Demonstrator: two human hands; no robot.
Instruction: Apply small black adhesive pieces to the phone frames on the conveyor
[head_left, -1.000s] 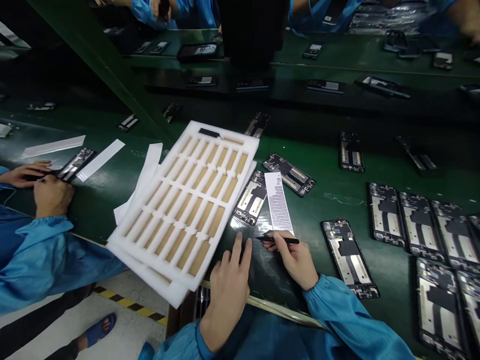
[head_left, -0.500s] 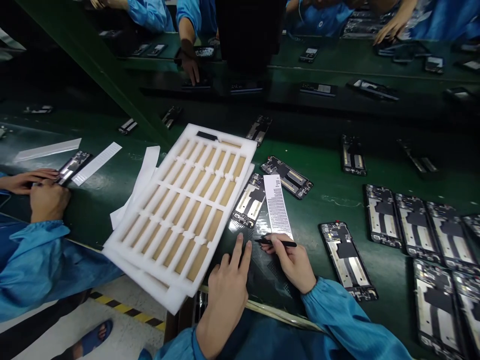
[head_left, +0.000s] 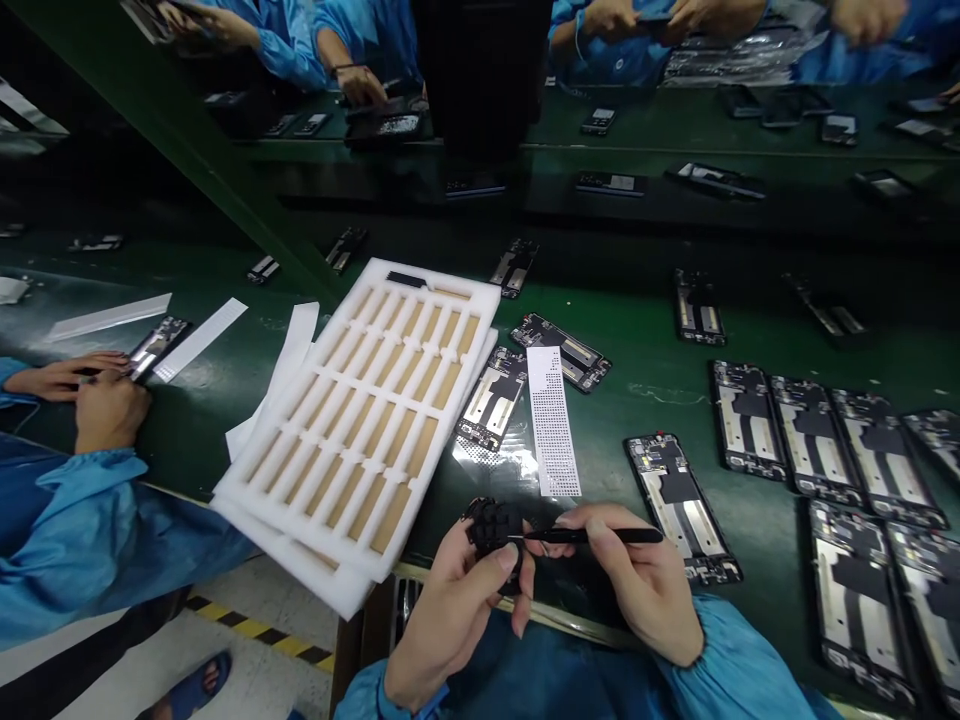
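Note:
In front of my body, my left hand (head_left: 454,605) pinches a bunched black piece (head_left: 495,522) with a pattern of small squares; its exact kind I cannot make out. My right hand (head_left: 651,592) grips black tweezers (head_left: 607,536), their tip pointing left and meeting the black piece near my left thumb. Beyond my hands lies a white strip with rows of small black dots (head_left: 553,430). To its left rests an opened phone (head_left: 493,400), and another opened phone (head_left: 570,352) sits behind the strip. A further opened phone (head_left: 684,510) lies just beyond my right hand.
Stacked white foam trays (head_left: 351,378) with slots stand at left, overhanging the table edge. Several opened phones (head_left: 817,440) are lined up at right. A co-worker's hands (head_left: 112,400) handle a phone at far left. A green post (head_left: 180,150) slants behind the trays.
My left hand has lifted off the table and now holds the black piece. My right hand has moved nearer my body with the tweezers, uncovering the lower end of the dotted strip.

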